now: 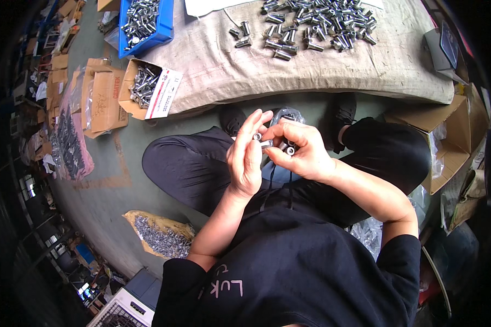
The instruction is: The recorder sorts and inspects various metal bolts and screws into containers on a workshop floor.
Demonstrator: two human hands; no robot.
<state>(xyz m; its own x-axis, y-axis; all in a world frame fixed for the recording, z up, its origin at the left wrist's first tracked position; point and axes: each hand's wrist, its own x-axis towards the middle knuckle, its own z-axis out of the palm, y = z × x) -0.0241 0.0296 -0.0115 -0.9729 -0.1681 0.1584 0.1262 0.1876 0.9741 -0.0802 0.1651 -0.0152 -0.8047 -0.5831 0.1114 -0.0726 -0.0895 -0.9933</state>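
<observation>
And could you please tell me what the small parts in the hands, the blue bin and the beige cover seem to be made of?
Small parts: probably metal, polished, given their silvery, bright highlights.
Blue bin: likely plastic, fairly smooth, with evenly coloured walls.
Beige cover: apparently matt cloth, creased and softly draped.

Bright centre, bent edges (corners nearly black).
</observation>
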